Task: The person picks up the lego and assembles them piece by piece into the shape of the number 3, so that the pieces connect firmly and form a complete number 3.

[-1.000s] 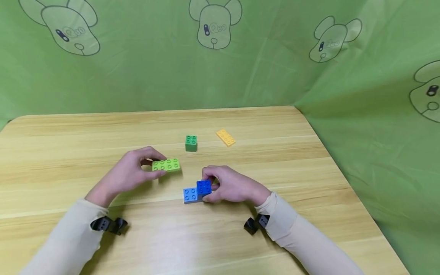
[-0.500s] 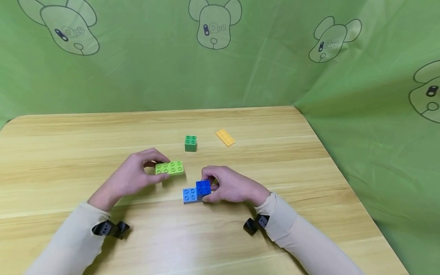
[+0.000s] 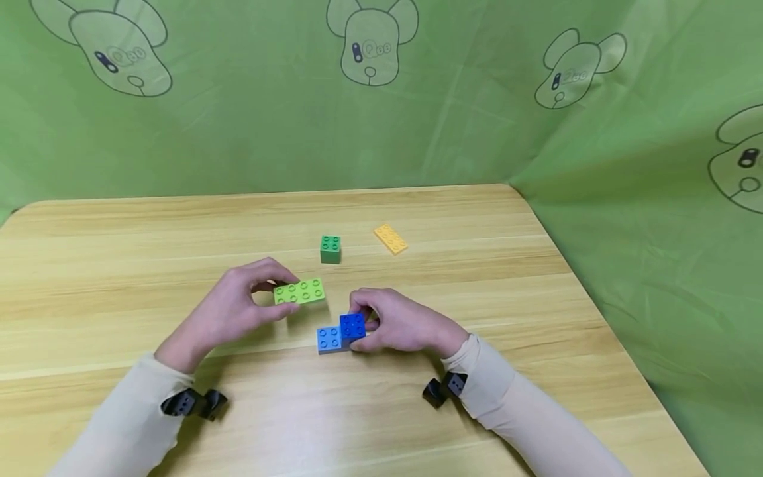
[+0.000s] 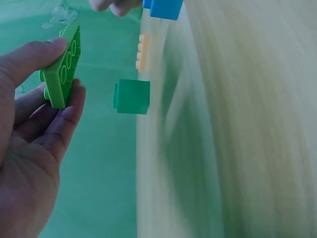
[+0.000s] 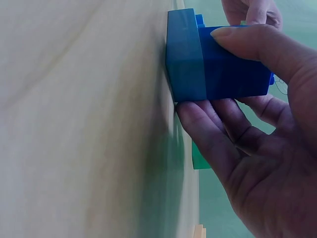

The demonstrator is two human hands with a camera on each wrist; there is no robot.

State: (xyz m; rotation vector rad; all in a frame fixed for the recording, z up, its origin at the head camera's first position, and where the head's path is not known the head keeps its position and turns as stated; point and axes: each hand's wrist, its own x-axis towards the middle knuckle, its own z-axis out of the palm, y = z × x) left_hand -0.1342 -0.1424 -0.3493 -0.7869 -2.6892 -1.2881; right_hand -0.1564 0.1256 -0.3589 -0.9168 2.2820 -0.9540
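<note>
My left hand [image 3: 241,305] pinches a lime-green eight-stud building brick [image 3: 300,291] between thumb and fingers. Held above the table, its hollow underside [image 4: 69,62] shows in the left wrist view. To the right and nearer, my right hand [image 3: 408,319] grips a dark blue four-stud brick [image 3: 353,326], thumb on one side and fingers on the other. That dark blue brick sits on the right half of a light blue brick [image 3: 329,339], whose left studs are bare. In the right wrist view the light blue brick [image 5: 185,54] lies against the tabletop.
Behind the hands, a dark green four-stud brick [image 3: 330,250] stands on the wooden table [image 3: 310,417]. A flat orange studded plate [image 3: 391,238] lies to its right. Green fabric [image 3: 268,132] with printed bear heads hangs behind the table and along its right side.
My left hand has carried the lime-green brick rightward and a little nearer, toward the blue bricks. The right hand and the blue bricks have stayed in place.
</note>
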